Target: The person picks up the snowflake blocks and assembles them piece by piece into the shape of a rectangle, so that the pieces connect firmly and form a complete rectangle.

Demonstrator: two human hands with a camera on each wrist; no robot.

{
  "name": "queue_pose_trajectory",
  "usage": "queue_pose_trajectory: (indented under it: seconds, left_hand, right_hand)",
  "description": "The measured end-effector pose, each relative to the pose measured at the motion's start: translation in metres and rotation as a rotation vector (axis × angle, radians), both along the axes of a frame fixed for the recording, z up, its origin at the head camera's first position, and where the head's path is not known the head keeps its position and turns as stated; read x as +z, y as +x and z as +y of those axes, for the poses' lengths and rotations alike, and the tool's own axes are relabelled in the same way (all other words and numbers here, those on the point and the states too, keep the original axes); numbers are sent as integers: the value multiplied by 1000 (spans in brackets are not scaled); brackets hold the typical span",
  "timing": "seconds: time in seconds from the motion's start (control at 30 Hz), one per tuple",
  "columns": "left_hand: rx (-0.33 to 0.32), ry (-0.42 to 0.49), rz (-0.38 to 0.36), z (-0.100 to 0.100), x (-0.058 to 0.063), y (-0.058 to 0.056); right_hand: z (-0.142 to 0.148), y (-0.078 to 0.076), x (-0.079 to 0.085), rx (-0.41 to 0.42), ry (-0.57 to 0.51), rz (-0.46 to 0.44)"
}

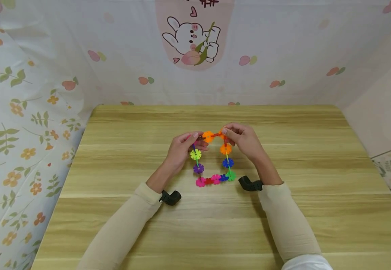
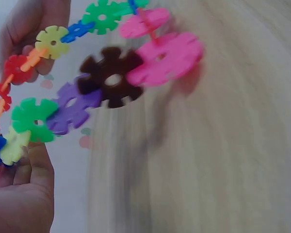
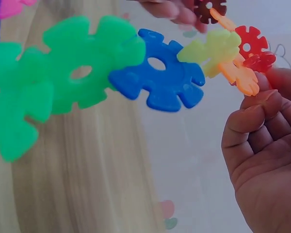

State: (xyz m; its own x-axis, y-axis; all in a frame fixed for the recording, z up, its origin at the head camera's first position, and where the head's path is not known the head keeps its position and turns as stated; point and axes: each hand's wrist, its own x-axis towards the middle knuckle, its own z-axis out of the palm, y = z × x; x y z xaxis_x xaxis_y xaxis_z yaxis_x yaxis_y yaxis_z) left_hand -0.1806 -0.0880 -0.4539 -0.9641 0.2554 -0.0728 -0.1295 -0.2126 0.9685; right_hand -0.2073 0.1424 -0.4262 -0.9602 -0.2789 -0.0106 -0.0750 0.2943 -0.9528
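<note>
A closed loop of colourful snowflake-shaped plastic discs, slotted edge to edge, is held up between both hands over the wooden table. My left hand point(image 1: 180, 150) pinches its upper left corner, beside a yellow disc point(image 1: 196, 154). At the upper right corner my right hand point(image 1: 246, 140) grips a disc between thumb and fingertips, with an orange disc point(image 1: 225, 149) just below. The near side hangs lower, with a pink disc point(image 1: 200, 182) and a green disc point(image 1: 230, 176) at its ends. In the left wrist view a brown disc point(image 2: 93, 73) is up close; the right wrist view shows a blue disc point(image 3: 165, 94).
A black curved wrist camera point(image 1: 171, 197) sits at the left cuff and another black camera point(image 1: 250, 183) at the right. The wood-grain table point(image 1: 114, 161) stretches around the loop. Printed white cloth point(image 1: 121, 37) hangs behind its far edge and along the left.
</note>
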Motion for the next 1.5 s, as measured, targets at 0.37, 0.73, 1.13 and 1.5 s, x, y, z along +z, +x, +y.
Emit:
queue_pose_trajectory:
  seconds: [0.37,0.73,1.13,1.5]
  left_hand:
    - [-30,-218,-22,-16,-12,13]
    - [-117,-275,75,-19,-23,17]
    - [79,-204,3,-21,-19,13]
    - [190,-140,26,-28,-4,-1]
  right_hand:
    - [4,0,13,-82,-91,31]
    - [9,-2,23,-164,-221,112]
    - [18,5,10,-173,-347,65]
    - [27,19,2,-123,-273,-61]
